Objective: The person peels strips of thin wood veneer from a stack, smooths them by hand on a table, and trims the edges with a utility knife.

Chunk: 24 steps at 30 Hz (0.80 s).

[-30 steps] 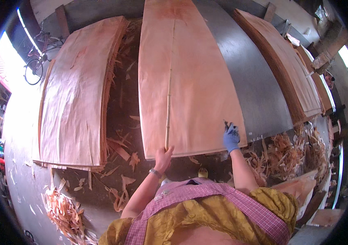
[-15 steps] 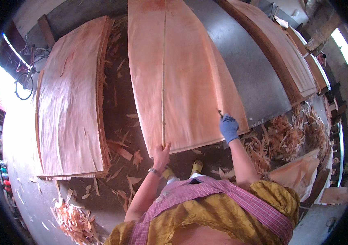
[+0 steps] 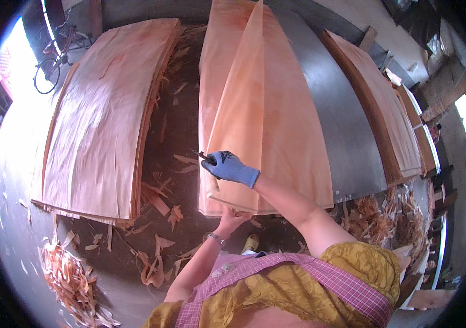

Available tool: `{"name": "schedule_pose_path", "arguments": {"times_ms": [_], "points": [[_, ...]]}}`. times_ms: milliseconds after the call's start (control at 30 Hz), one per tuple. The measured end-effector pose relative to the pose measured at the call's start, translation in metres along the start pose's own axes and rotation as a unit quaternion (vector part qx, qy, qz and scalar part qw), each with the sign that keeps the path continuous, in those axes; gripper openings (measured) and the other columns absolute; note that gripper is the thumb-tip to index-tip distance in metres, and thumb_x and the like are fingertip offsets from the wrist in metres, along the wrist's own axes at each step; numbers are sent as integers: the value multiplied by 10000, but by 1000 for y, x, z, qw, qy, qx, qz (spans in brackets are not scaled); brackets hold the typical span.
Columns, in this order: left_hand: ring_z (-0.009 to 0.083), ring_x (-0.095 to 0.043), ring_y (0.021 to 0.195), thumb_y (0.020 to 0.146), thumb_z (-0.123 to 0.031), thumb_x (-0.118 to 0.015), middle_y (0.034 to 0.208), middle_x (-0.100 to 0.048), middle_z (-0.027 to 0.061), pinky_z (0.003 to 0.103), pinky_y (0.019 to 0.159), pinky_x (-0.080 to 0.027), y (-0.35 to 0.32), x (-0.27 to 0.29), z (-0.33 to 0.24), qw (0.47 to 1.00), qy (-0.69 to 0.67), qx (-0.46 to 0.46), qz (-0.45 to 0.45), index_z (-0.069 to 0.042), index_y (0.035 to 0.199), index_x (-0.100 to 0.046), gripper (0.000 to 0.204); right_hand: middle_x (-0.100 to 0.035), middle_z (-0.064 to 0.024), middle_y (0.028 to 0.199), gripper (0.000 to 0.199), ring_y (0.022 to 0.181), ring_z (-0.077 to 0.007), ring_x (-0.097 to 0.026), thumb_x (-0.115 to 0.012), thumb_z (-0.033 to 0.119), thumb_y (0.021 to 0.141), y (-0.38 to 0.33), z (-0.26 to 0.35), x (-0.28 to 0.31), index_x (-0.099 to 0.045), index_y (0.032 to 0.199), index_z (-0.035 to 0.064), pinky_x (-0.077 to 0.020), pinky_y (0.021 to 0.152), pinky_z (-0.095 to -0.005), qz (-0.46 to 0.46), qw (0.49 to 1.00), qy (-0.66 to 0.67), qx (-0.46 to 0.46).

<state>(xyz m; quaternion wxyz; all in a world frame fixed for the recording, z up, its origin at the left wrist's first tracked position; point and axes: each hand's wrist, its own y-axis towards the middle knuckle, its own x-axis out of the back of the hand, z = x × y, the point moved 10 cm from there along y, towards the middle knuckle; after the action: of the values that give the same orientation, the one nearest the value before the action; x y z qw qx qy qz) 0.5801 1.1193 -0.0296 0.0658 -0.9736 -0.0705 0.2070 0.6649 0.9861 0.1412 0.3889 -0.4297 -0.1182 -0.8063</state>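
Now the gloved right hand [image 3: 228, 166] is closed around a slim dark tool [image 3: 206, 157] over folded wood veneer [image 3: 244, 117]; the left hand [image 3: 233, 220], grip unclear, meets its near edge.

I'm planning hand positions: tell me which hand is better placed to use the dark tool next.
Probably the right: the gloved right hand holds the dark tool at the left side of the tapering veneer flap. The left hand is lower, at the flap's near end.

our wood workshop, layered rectangular pinkish wooden sheets [image 3: 298, 147], curled tan wood scraps [image 3: 372, 221] by their near right corner
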Motion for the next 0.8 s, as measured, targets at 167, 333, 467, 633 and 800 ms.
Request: {"name": "schedule_pose_path", "arguments": {"times_ms": [167, 333, 467, 633, 800], "points": [[68, -551, 587, 844, -249, -729, 728, -603, -25, 226, 454, -411, -25, 10, 16, 979, -33, 147, -140, -101, 923, -591, 217, -651, -105, 699, 418, 584, -215, -621, -549, 438, 926, -11, 27, -9, -616, 847, 33, -494, 589, -343, 30, 987, 157, 29], [108, -567, 590, 871, -302, -697, 718, -601, -9, 277, 465, -440, -38, 7, 43, 936, -194, 193, -222, -106, 886, -590, 225, -633, -23, 699, 377, 535, -69, -538, -599, 393, 932, -60, 10, -9, -627, 947, 17, -457, 501, -238, 129, 937, 310, -96], [116, -510, 534, 881, -276, -685, 644, -531, -12, 275, 457, -416, -43, -13, 32, 908, -276, 194, -248, -74, 788, -548, 261, -669, -35, 752, 397, 605, -105, -586, -633, 402, 905, -119, -92, -23, -647, 1022, 23, -486, 561, -257, -72, 919, 368, -121], [90, -463, 495, 872, -310, -696, 639, -529, -7, 262, 430, -382, -46, -19, 28, 915, -258, 258, -173, -77, 803, -549, 284, -622, 9, 727, 309, 634, -63, -547, -649, 353, 902, -195, -141, -28, -640, 836, 51, -439, 548, -225, -208, 951, 68, -218], [94, -504, 553, 948, -218, -584, 695, -554, -8, 245, 487, -418, -60, -18, -44, 930, -249, 232, -141, -56, 887, -575, 173, -501, 41, 628, 256, 550, -63, -458, -682, 313, 882, -185, -81, -53, -580, 763, 111, -370, 470, -247, -147, 832, 444, -300]]}}
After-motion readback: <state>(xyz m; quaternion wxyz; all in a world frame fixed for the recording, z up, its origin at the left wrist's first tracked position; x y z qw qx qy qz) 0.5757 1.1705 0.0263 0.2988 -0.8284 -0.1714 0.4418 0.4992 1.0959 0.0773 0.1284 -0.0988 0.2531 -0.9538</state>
